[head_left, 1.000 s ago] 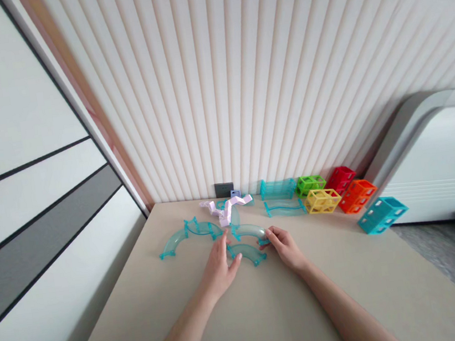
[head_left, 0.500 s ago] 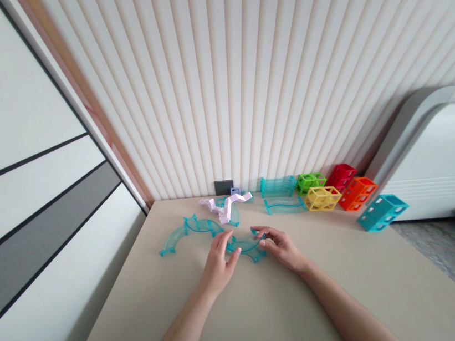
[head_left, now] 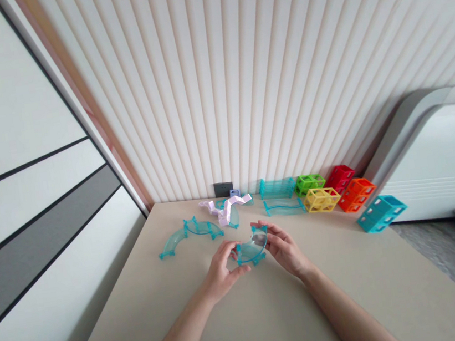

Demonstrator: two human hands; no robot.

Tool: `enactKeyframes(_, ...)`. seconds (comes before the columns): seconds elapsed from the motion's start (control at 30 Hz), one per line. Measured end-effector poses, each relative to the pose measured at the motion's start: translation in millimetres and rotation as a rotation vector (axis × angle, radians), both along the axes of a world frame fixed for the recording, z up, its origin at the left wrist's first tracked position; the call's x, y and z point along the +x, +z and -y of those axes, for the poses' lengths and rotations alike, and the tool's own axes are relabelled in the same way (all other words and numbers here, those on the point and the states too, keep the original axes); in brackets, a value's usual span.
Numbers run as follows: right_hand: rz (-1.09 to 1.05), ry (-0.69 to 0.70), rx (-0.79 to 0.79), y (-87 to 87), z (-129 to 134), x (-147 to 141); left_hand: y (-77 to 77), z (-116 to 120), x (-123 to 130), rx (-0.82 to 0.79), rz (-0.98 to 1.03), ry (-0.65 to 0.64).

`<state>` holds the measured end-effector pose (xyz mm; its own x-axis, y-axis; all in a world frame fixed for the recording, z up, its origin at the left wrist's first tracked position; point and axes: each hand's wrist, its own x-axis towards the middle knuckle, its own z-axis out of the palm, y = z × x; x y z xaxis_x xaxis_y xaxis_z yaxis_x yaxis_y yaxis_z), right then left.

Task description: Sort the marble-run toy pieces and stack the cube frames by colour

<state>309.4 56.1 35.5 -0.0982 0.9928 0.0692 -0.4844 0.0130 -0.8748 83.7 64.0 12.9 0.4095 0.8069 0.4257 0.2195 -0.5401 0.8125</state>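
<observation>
Between my two hands is a translucent teal curved track piece (head_left: 250, 252), tilted with its hollow side partly showing. My left hand (head_left: 223, 272) grips its left end, thumb in front and fingers behind. The right end is held by my right hand (head_left: 283, 247), whose fingertips are partly hidden behind the plastic. Whether a second curved piece lies under or against this one, I cannot tell. Left of my hands, joined teal curved track pieces (head_left: 198, 227) form an arc on the table (head_left: 176, 289).
Behind my hands, a pale lilac zigzag piece (head_left: 225, 214) lies over more teal pieces. Straight teal tracks (head_left: 278, 188) sit by the wall. Green (head_left: 309, 183), yellow (head_left: 322, 199), red (head_left: 341, 178), orange (head_left: 357, 194) and teal block frames (head_left: 382, 213) stand at the right.
The curved piece between my hands has been turned and tilted, and it is now nearer to me. My left hand has moved down slightly and closed on its left end.
</observation>
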Motion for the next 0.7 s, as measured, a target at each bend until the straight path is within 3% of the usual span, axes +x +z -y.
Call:
enactKeyframes(0.17, 0.090, -0.017, -0.026, -8.3, 2, -9, -5.3, 5, 5, 0.060, -0.063, 0.122)
enactKeyframes(0.3, 0.214, 0.078, 0.024, -11.0, 9, -23, -5.8, 7, 6, 0.155, -0.087, 0.214)
enactKeyframes(0.43, 0.195, 0.144, 0.056, -10.5, 14, -34, -1.6, 7, 7, 0.259, -0.148, 0.119)
enactKeyframes(0.53, 0.187, 0.059, 0.017, -10.8, 11, -33, 1.0, 6, 8, 0.324, -0.241, 0.090)
enactKeyframes(0.7, 0.157, -0.210, -0.081, -5.8, 1, -16, -5.5, -4, 4, 0.283, -0.395, 0.258)
